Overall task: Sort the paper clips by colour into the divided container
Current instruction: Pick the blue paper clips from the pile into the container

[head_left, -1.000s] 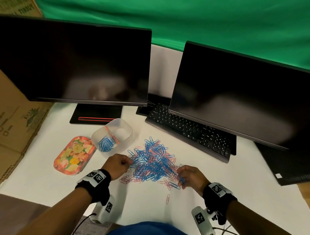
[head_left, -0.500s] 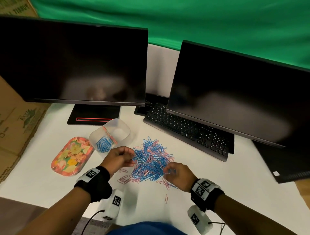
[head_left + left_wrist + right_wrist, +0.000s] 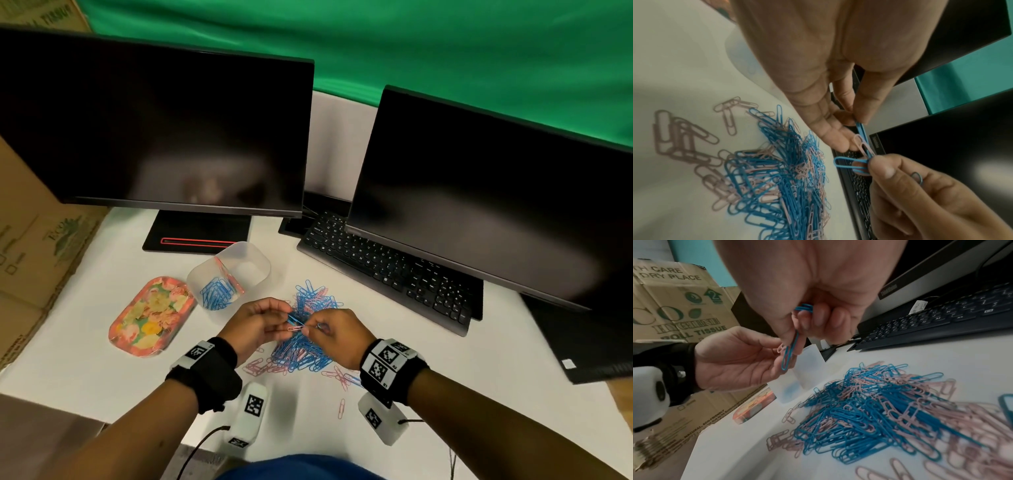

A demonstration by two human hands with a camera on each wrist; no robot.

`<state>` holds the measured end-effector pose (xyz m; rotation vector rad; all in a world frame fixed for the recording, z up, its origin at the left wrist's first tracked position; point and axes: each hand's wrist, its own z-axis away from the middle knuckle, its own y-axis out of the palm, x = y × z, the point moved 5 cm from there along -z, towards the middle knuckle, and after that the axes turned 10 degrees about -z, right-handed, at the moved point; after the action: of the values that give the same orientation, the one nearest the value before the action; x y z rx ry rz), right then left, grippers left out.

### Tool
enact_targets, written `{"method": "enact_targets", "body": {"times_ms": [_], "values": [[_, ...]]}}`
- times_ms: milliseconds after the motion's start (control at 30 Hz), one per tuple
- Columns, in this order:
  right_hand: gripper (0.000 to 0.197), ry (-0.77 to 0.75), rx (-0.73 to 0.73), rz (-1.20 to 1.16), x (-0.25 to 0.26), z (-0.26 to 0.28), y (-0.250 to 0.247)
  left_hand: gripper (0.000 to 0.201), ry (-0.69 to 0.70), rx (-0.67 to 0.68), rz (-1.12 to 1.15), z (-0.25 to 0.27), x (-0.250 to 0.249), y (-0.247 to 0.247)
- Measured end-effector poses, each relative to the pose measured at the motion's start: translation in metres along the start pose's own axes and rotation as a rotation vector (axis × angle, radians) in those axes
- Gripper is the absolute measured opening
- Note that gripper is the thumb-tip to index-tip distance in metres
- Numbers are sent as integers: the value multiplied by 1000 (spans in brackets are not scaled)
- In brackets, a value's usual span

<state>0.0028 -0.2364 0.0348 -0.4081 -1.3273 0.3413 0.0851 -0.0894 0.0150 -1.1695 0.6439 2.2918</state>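
Observation:
A heap of blue and pink paper clips [image 3: 305, 346] lies on the white table. Above it my left hand [image 3: 287, 320] and right hand [image 3: 311, 329] meet. My left hand [image 3: 857, 120] pinches one blue clip [image 3: 860, 129] that is hooked to a pink clip [image 3: 864, 147]. My right hand [image 3: 873, 164] pinches another blue clip [image 3: 849, 164] in the same tangle. More blue clips [image 3: 803, 307] sit in my right hand's curled fingers. The clear divided container [image 3: 255, 251] stands to the back left, with blue clips [image 3: 215, 294] in its left compartment.
A floral tray [image 3: 150, 317] lies left of the container. A black keyboard [image 3: 387, 270] and two dark monitors [image 3: 154, 130] [image 3: 496, 205] stand behind the heap. A cardboard box [image 3: 30, 240] borders the left edge. A loose pink clip [image 3: 341, 408] lies near the front.
Both hands have lifted off the heap and come together above it. They now hold a tangle of blue and pink clips between them.

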Motion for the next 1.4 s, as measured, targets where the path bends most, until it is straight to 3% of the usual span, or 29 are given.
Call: {"method": "enact_targets", "body": {"times_ms": [200, 400, 600, 700, 800, 900, 1067, 1400], "values": [[19, 54, 5, -56, 0, -1, -4, 20, -12, 70, -186, 4, 5, 16], [28, 152, 43, -76, -10, -4, -7, 11, 41, -89, -205, 0, -3, 5], [22, 200, 155, -115, -11, -3, -7, 8, 87, -43, -404, 1, -2, 8], [22, 217, 164, -97, -12, -5, -6, 4, 165, -48, -545, 2, 0, 10], [22, 242, 110, -127, -17, -6, -7, 13, 271, -60, -673, 5, -2, 14], [20, 274, 23, -169, -19, -8, -8, 21, 395, -110, -849, 9, -10, 20], [20, 325, -37, -202, -18, -11, -8, 15, 495, -225, -1008, 10, -17, 22], [17, 249, 52, -171, -12, -8, -14, 19, 386, -349, -989, -8, -4, -7]]}}
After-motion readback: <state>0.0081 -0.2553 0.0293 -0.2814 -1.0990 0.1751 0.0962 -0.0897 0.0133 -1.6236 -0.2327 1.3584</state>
